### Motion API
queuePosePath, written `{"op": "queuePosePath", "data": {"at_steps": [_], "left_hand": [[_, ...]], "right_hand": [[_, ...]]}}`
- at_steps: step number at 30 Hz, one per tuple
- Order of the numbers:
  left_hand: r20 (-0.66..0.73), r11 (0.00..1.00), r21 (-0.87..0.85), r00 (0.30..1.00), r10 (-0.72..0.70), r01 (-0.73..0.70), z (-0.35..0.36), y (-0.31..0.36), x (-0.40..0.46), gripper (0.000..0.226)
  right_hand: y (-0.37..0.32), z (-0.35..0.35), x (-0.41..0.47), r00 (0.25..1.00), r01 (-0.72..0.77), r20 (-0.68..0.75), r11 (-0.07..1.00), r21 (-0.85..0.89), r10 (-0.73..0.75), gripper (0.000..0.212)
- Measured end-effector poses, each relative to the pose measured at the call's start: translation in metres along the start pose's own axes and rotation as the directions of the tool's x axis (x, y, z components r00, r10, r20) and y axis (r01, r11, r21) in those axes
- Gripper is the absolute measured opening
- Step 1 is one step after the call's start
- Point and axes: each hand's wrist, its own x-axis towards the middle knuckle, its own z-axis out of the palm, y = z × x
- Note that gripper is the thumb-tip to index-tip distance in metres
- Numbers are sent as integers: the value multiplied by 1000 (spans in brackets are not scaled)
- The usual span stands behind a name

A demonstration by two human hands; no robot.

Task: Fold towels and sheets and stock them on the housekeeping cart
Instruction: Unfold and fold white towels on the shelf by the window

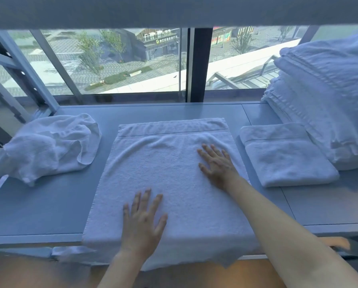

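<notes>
A white towel point(165, 169) lies spread flat on the grey ledge point(49, 204) in front of the window, its near edge hanging over the front. My left hand point(142, 221) presses flat on its near part, fingers straight and spread. My right hand point(217, 165) rests flat on the towel's right side, fingers spread. A folded white towel point(286, 161) lies to the right. A crumpled white towel point(49, 146) sits at the left.
A tall stack of folded white linen point(327, 96) stands at the far right on the ledge. Large window panes point(115, 63) with a dark post point(201, 63) rise behind the ledge. A metal frame point(14, 69) slants at the left.
</notes>
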Motion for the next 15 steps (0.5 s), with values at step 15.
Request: {"op": "queuePosePath", "data": {"at_steps": [15], "left_hand": [[-60,998,56,997,42,-39,22,-6,3,68]], "right_hand": [[-20,21,-168,998,-60,6,998,-6,60,68]]}}
